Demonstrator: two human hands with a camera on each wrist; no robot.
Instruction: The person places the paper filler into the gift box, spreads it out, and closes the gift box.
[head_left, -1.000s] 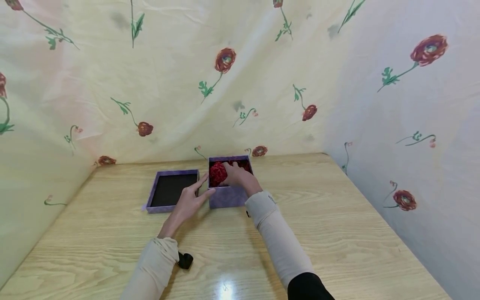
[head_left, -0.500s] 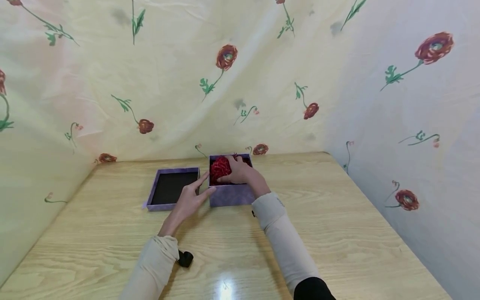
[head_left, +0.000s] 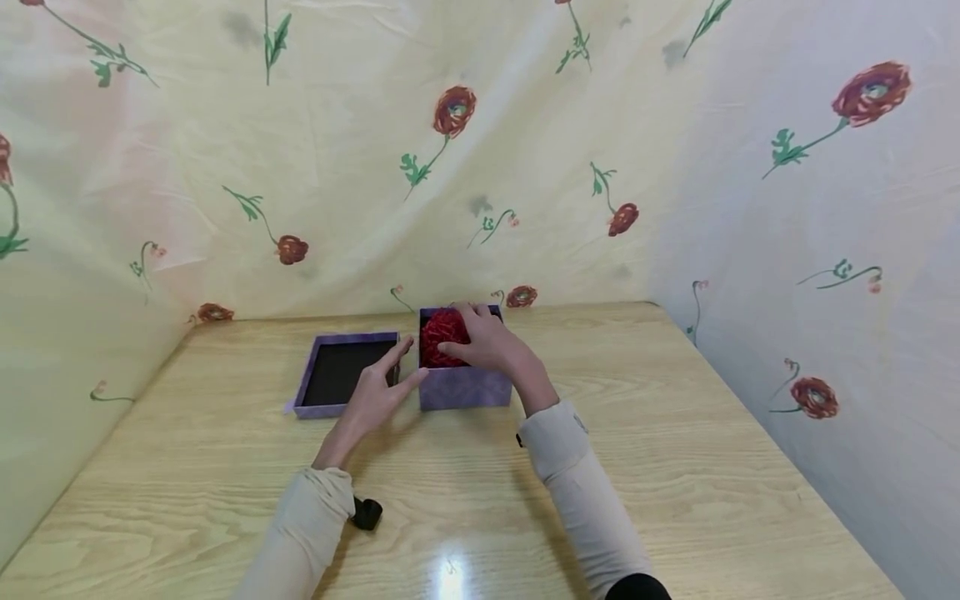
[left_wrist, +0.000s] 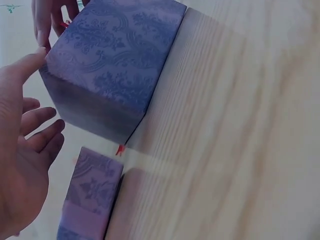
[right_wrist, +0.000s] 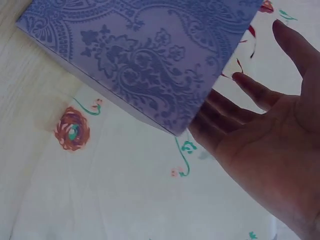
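A purple patterned box stands uncovered near the back of the table, with red shredded paper filling its left side. My right hand reaches over the box's right part, thumb and fingers spread against the red paper. In the right wrist view its fingers look loosely extended past the box's edge, where a few red strands stick out. At the box's left front corner is my left hand; its thumb touches the rim in the left wrist view, and the other fingers are relaxed. The inside bottom is hidden.
Left of the box lies its shallow purple lid, black inside facing up. A red scrap lies between lid and box. Flower-printed cloth hangs behind and beside the wooden table.
My right hand has shifted right and its fingers have spread from the red paper, which now lies wider across the box. My left hand stays almost in place by the box's corner.
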